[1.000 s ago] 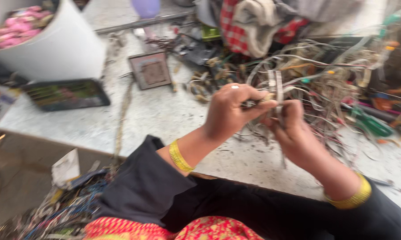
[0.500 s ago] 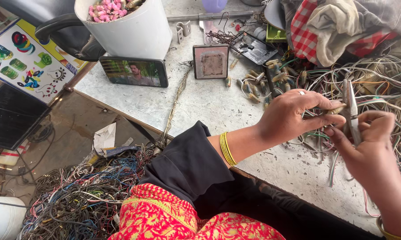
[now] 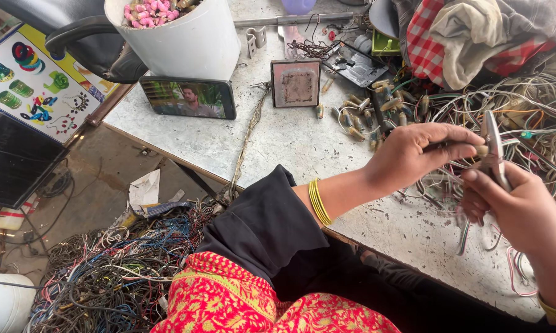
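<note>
Worktop of speckled grey stone carries a white bucket, a propped phone and a tangle of scrap wires. Above its front edge, the left hand pinches a small wire end while the right hand grips metal pliers upright against it. Clean stripping probably calls for light squeezing and a straight pull.

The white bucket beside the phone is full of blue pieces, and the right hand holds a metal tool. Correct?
Not quite. In the head view the white bucket beside the phone holds pink pieces, not blue. The right hand does hold the metal tool.
</note>
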Available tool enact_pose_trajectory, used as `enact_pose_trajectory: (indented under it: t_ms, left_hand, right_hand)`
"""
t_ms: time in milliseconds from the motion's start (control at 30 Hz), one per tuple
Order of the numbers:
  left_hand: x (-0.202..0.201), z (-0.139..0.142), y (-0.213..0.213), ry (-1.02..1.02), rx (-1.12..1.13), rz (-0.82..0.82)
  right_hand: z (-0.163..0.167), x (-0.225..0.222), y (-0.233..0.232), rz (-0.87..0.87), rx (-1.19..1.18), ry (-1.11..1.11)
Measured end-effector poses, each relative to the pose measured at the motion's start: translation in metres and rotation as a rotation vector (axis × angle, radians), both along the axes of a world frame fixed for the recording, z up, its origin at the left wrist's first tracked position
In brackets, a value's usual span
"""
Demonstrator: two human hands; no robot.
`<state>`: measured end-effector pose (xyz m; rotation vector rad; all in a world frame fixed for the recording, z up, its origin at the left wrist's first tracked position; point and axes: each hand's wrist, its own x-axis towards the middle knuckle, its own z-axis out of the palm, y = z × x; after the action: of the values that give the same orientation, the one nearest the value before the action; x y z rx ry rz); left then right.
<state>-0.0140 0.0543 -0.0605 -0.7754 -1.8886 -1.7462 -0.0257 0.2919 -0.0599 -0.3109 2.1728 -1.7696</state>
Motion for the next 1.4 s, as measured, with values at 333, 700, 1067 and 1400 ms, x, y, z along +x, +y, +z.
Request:
enact_pose_trajectory:
  t_ms: [333, 700, 1067, 1400]
  left_hand:
    - [-0.02, 0.011, -0.018, 0.101, -0.031, 0.347]
    - [-0.019, 0.016, -0.027, -0.268, 0.331, -0.155]
    - [0.008, 0.032, -0.015, -0.057, 0.05, 0.084]
    - [0.017, 0.031, -0.002, -0.391, 0.195, -0.259]
  right_hand:
    - [0.035, 0.004, -0.013, 0.01, -0.066, 0.058]
    - [0.029, 0.017, -0.017, 0.258, -0.215, -0.203]
    - [0.036, 0.029, -0.029, 0.28, -0.064, -0.053]
    - [0.021, 0.024, -0.025, 0.072, 0.095, 0.129]
